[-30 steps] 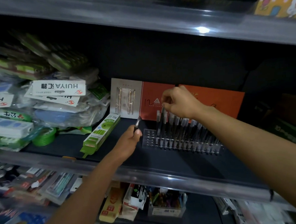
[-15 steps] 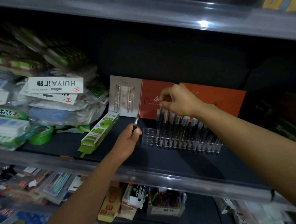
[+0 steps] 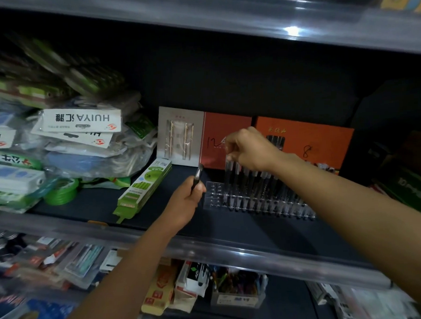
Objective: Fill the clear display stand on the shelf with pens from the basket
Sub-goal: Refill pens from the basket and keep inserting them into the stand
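Fingertips (image 3: pixel 231 155) of the right hand (image 3: pixel 249 148) pinch the top of a pen (image 3: pixel 228 180) standing in the clear display stand (image 3: pixel 255 198) near the shelf's (image 3: pixel 135 232) front edge, at the left end of the filled rows. Over the last second that hand has barely shifted, so the pen seems nearly seated. Left hand (image 3: pixel 186 201), just left of the stand, keeps its curled grip on a spare pen (image 3: pixel 197 176). Empty holes remain at the stand's left edge; the basket is out of sight.
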Motion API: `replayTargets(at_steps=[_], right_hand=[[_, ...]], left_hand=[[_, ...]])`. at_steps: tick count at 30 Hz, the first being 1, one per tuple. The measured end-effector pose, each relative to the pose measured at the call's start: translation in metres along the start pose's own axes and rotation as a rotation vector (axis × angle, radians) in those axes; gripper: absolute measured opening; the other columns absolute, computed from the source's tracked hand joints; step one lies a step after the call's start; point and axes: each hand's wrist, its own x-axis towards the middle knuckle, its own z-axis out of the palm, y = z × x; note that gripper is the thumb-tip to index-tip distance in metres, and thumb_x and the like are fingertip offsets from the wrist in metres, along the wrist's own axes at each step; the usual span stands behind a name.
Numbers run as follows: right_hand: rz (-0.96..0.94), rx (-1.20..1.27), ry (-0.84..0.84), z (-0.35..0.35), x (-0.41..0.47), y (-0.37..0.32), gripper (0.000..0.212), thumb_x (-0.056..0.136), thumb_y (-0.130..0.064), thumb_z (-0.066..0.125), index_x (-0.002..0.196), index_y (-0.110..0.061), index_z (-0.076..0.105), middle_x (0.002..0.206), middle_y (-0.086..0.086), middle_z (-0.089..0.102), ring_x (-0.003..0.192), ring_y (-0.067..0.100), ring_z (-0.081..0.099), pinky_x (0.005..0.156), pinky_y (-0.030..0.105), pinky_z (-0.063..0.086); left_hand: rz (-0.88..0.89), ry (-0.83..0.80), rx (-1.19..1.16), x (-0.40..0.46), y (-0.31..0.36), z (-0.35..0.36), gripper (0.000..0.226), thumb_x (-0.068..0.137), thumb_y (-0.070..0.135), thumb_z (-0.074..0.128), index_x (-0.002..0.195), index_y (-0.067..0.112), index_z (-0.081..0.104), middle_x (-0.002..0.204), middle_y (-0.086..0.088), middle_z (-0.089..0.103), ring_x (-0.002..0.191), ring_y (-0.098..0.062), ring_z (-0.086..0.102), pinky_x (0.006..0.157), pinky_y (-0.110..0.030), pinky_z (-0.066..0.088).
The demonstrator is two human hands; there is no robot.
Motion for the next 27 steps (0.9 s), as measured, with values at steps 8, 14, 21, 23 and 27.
replayTargets(at_steps=[8, 14, 21, 23, 27], right_hand=[[0.012, -0.008, -0.021, -0.0034, 0.0013, -0.0039, 0.01, 0.08, -0.005, 0.073, 0.074, -0.008, 0.066, 0.074, 0.002, 0.067, 0.069, 0.017, 0.065, 0.065, 0.037, 0.058], [0.043, 0.051, -0.044, -0.0058, 0.0004, -0.0057, 0.012, 0.08, -0.003, 0.072, 0.071, -0.01, 0.066, 0.075, 0.002, 0.068, 0.075, 0.016, 0.065, 0.068, 0.032, 0.056], [0.044, 0.036, -0.093, 0.0022, -0.005, -0.0059, 0.012, 0.08, -0.005, 0.074, 0.073, -0.009, 0.066, 0.077, 0.002, 0.066, 0.076, 0.017, 0.064, 0.067, 0.029, 0.053], [0.024, 0.024, -0.088, 0.0031, -0.0051, -0.0052, 0.01, 0.079, -0.006, 0.075, 0.073, -0.009, 0.067, 0.077, 0.003, 0.067, 0.079, 0.018, 0.064, 0.071, 0.033, 0.055], [0.006, 0.041, -0.079, -0.0014, -0.006, -0.0063, 0.007, 0.079, -0.01, 0.075, 0.077, -0.012, 0.07, 0.08, 0.0, 0.068, 0.081, 0.015, 0.063, 0.077, 0.036, 0.056]], left_hand=[[0.001, -0.009, 0.001, 0.0002, 0.0006, -0.0016, 0.023, 0.101, 0.021, 0.039, 0.081, 0.024, 0.049, 0.066, 0.002, 0.044, 0.061, -0.01, 0.042, 0.058, -0.022, 0.038], [0.009, -0.018, -0.002, -0.0011, 0.0008, -0.0041, 0.022, 0.101, 0.021, 0.039, 0.082, 0.022, 0.049, 0.066, 0.002, 0.043, 0.061, -0.01, 0.041, 0.059, -0.022, 0.037], [0.014, -0.024, 0.008, -0.0017, 0.0025, -0.002, 0.022, 0.101, 0.022, 0.039, 0.082, 0.022, 0.05, 0.067, 0.004, 0.044, 0.062, -0.01, 0.042, 0.061, -0.023, 0.038], [0.025, -0.024, 0.019, -0.002, 0.0031, -0.0016, 0.022, 0.101, 0.022, 0.039, 0.082, 0.023, 0.05, 0.065, 0.005, 0.044, 0.062, -0.01, 0.042, 0.062, -0.026, 0.038], [0.035, -0.026, 0.034, -0.0029, 0.0052, -0.0014, 0.022, 0.101, 0.023, 0.039, 0.082, 0.024, 0.05, 0.065, 0.006, 0.044, 0.062, -0.011, 0.043, 0.064, -0.028, 0.039]])
